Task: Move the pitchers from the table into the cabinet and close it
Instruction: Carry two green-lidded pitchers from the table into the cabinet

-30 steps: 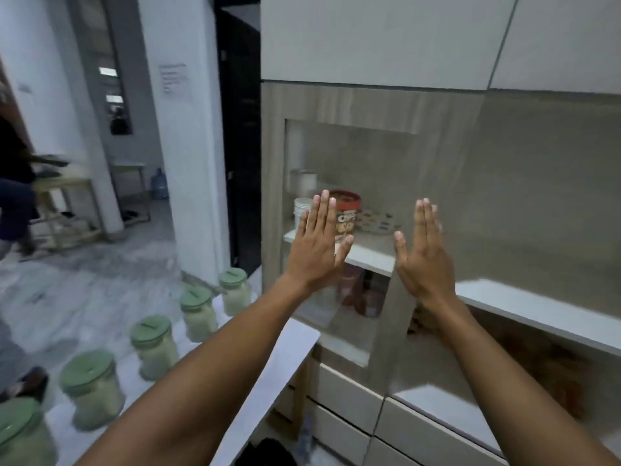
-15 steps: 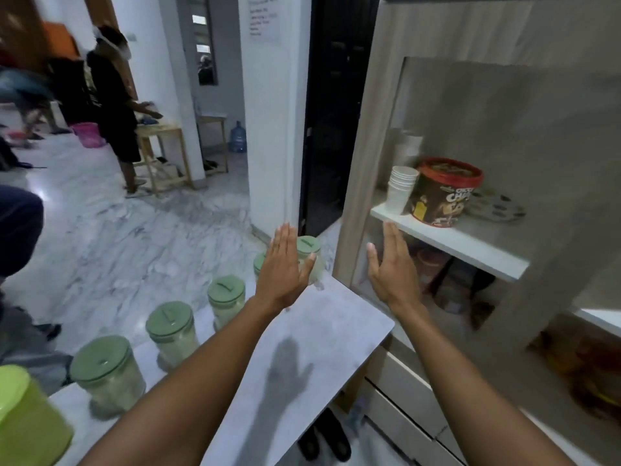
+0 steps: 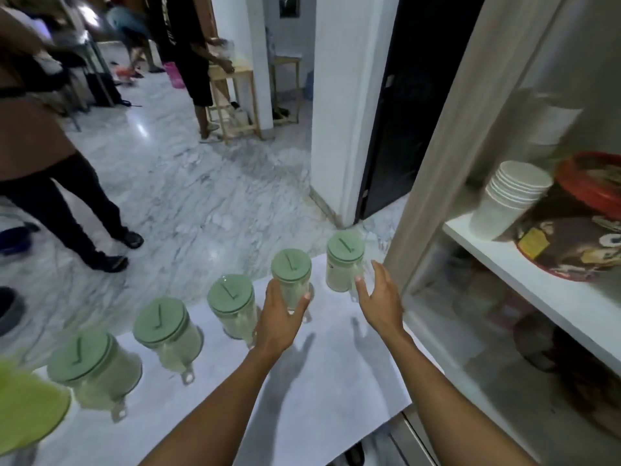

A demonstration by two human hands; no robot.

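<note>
Nothing is stored yet: five green-lidded pitchers (image 3: 232,307) stand in a row on the table (image 3: 329,381), running from lower left toward centre, and no pitcher shows in the cabinet (image 3: 524,297) at right, which holds cups (image 3: 507,200) and a tub (image 3: 578,223) on its shelf. The left hand (image 3: 280,319) is wrapping around the second pitcher from the right, fingers partly curled; whether it grips firmly I cannot tell. The right hand (image 3: 381,297) is spread, empty, just beside the rightmost pitcher (image 3: 344,260). Half a second earlier both hands were raised flat near the cabinet; they have since dropped to the pitchers.
</note>
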